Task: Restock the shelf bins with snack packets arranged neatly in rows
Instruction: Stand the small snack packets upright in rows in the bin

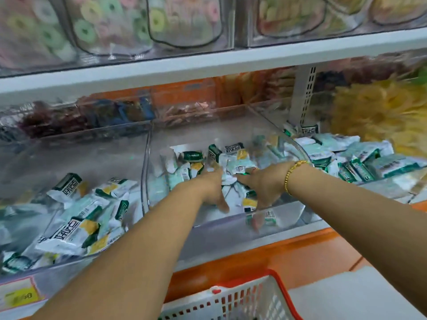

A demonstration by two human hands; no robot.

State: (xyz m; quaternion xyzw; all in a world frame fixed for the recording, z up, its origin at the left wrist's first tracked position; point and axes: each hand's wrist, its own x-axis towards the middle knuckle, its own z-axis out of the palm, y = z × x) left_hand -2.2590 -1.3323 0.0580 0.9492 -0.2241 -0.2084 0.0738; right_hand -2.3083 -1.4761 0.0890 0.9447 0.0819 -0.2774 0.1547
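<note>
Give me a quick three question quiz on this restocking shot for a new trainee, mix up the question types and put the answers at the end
1. True or false: the left hand and the right hand both reach into the middle bin.
2. Which wrist wears the gold bead bracelet? A: left. B: right. C: neither.
3. Fill the gap: the snack packets in the middle bin lie ____, not in rows.

Key: 1 true. 2 B. 3 jumbled.
</note>
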